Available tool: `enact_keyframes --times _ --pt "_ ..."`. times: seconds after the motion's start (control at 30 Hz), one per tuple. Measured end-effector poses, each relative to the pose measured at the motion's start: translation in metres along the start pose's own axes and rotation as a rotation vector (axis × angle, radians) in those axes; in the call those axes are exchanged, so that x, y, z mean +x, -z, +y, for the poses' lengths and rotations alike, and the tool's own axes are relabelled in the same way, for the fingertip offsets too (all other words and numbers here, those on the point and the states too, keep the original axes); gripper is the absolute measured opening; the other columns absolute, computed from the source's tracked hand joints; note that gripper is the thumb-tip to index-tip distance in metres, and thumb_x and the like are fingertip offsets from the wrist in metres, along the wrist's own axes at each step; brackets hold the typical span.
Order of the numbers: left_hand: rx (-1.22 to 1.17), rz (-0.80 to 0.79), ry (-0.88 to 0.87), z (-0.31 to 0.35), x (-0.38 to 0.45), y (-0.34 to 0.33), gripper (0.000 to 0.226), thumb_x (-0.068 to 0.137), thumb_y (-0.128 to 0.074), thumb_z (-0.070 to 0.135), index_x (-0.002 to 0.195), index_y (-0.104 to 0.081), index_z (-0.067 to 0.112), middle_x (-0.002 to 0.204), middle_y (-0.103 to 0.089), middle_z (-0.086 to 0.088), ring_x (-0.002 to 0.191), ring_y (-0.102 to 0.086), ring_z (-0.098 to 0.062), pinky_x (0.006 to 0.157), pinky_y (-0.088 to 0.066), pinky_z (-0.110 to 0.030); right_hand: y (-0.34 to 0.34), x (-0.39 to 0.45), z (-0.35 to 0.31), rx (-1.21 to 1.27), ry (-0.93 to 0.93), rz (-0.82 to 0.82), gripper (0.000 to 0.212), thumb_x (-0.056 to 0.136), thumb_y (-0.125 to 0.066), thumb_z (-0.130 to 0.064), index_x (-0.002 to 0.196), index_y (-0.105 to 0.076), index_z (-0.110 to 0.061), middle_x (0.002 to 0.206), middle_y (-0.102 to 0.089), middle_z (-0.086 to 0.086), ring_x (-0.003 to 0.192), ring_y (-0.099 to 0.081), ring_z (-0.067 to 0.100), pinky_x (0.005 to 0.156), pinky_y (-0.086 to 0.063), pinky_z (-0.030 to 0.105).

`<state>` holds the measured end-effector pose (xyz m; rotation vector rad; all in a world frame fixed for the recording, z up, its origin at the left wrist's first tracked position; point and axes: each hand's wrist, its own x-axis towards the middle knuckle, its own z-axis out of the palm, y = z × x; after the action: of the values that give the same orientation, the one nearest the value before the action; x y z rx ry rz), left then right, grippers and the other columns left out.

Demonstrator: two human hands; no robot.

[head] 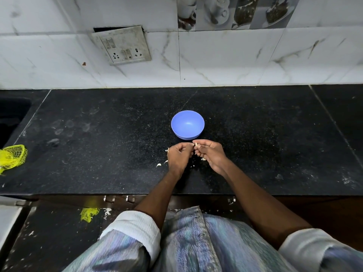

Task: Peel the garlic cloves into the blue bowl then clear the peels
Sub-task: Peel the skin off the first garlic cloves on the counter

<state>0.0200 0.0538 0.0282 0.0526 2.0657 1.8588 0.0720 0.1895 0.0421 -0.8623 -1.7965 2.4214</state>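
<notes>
My left hand (179,156) and my right hand (210,155) meet fingertip to fingertip just above the black counter (98,154), both with fingers curled in tight. Between the tips I pinch a small garlic clove (195,144); only a pale sliver of it and its papery skin shows past my knuckles, so I cannot tell how much of the skin is off. Just beyond my fingers, almost touching them in this view, sits the blue bowl (187,124), upright, and I see nothing inside it. Loose peels (158,165) lie on the counter to the left of my left hand, near its wrist side, and another scrap (203,159) peeks out under my right palm, with fine white flecks scattered between my two hands. Far off to the left of my left hand, at the counter's edge, lies a yellow mesh bag (12,159), crumpled.
</notes>
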Motion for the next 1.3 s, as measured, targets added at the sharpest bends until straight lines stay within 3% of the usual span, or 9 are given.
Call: enact_keyframes --times 0.1,0.3,0.43,0.63,0.9,1.13,1.3 --pt "0.028 -0.012 -0.060 -0.001 0.001 0.001 0.014 0.096 -0.068 0.013 0.095 -0.082 0.014 0.082 -0.080 -0.004 0.073 -0.071 -0.014 0.074 -0.059 -0.034 -0.001 0.002 0.000 0.056 -0.042 -0.005 0.024 0.101 -0.056 0.003 0.109 -0.076 -0.009 0.088 -0.076 0.007 0.079 -0.066 0.011 0.074 -0.055 0.022" --pt "0.187 0.022 -0.246 -0.001 0.001 0.003 0.012 0.086 -0.082 0.006 0.095 -0.081 0.015 0.084 -0.078 0.006 0.074 -0.073 -0.007 0.074 -0.060 -0.024 -0.002 0.002 0.001 0.007 -0.047 0.006 0.023 0.102 -0.054 0.004 0.108 -0.074 -0.003 0.080 -0.072 0.004 0.073 -0.060 0.011 0.071 -0.050 0.023" --pt "0.399 0.035 -0.430 -0.005 0.001 0.009 0.015 0.086 -0.083 0.014 0.099 -0.084 0.021 0.092 -0.076 0.012 0.081 -0.072 -0.003 0.074 -0.058 -0.021 -0.001 0.003 0.002 -0.055 -0.032 0.001 0.022 0.101 -0.057 0.002 0.098 -0.076 -0.010 0.079 -0.070 0.006 0.070 -0.058 0.012 0.068 -0.049 0.022" --pt "0.542 0.001 -0.527 -0.003 0.001 0.012 0.015 0.088 -0.079 0.016 0.102 -0.084 0.020 0.092 -0.077 0.007 0.080 -0.069 -0.004 0.073 -0.058 -0.025 0.000 0.003 0.003 -0.103 -0.006 -0.011 0.021 0.101 -0.056 0.003 0.102 -0.076 -0.006 0.081 -0.068 0.009 0.069 -0.057 0.010 0.065 -0.049 0.019" --pt "0.575 -0.016 -0.463 -0.007 0.004 0.014 0.008 0.088 -0.077 0.025 0.091 -0.079 0.018 0.085 -0.072 0.007 0.074 -0.066 -0.007 0.067 -0.056 -0.032 -0.003 0.001 0.001 -0.103 -0.064 -0.004 0.019 0.101 -0.055 0.004 0.101 -0.074 -0.002 0.084 -0.069 0.011 0.068 -0.057 0.010 0.064 -0.050 0.019" --pt "0.382 -0.024 -0.314 -0.010 0.007 0.008 0.007 0.093 -0.069 0.014 0.095 -0.074 0.018 0.086 -0.072 0.006 0.077 -0.066 -0.006 0.072 -0.053 -0.020 -0.002 0.004 0.002 0.020 -0.111 -0.040 0.024 0.103 -0.049 0.004 0.108 -0.072 -0.001 0.085 -0.066 0.010 0.074 -0.058 0.011 0.069 -0.052 0.018" --pt "0.289 -0.041 -0.221 -0.014 0.011 0.006 0.010 0.099 -0.066 0.016 0.101 -0.076 0.016 0.094 -0.078 0.007 0.087 -0.073 -0.009 0.083 -0.058 -0.027 -0.001 0.005 0.002 0.077 -0.122 -0.042 0.022 0.103 -0.049 0.005 0.106 -0.071 0.000 0.088 -0.067 0.012 0.078 -0.061 0.014 0.069 -0.055 0.019"
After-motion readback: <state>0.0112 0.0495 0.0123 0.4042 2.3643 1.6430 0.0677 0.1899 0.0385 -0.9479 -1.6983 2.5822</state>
